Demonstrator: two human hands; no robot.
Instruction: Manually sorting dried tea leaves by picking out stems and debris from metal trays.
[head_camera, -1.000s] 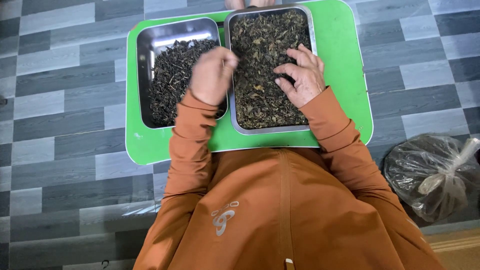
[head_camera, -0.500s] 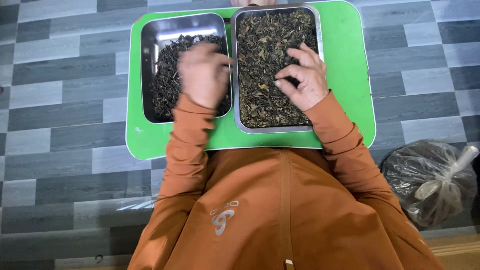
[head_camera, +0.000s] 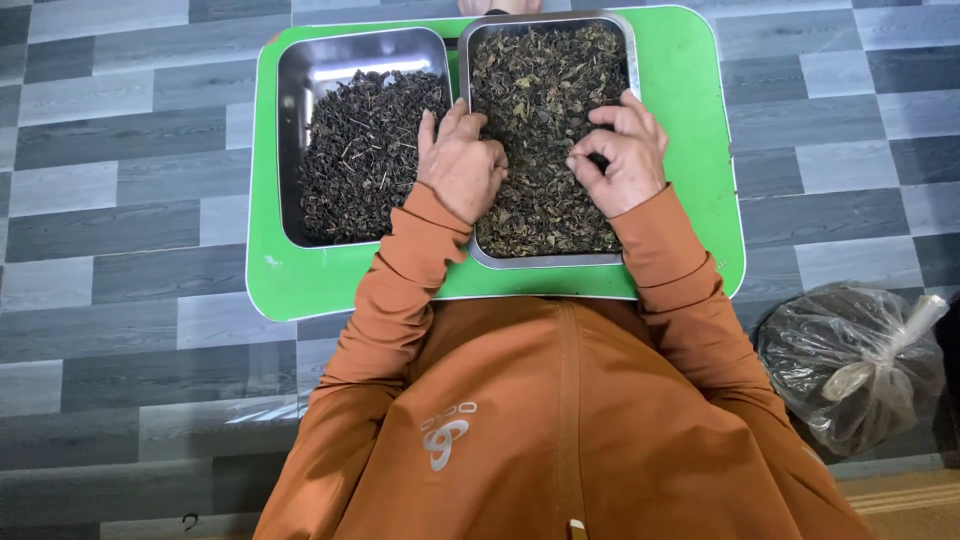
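Note:
Two steel trays sit side by side on a green table (head_camera: 690, 120). The left tray (head_camera: 300, 70) holds dark, fine dried leaves. The right tray (head_camera: 545, 262) holds coarser, greenish-brown dried leaves (head_camera: 540, 90). My left hand (head_camera: 460, 165) lies palm down across the right tray's left rim, fingers curled onto the leaves; what is under them is hidden. My right hand (head_camera: 620, 155) rests in the same tray, thumb and fingertips pinched together on a bit of the leaves. Both arms wear orange sleeves.
A knotted clear plastic bag (head_camera: 850, 365) with dark contents lies on the grey plank floor (head_camera: 120, 200) at my right. Another person's foot shows at the table's far edge (head_camera: 495, 6). A wooden strip (head_camera: 900, 495) runs along the bottom right.
My left hand has moved right, from above the left tray to the left rim of the right tray. My right hand stays in the right tray with its fingers drawn closer together.

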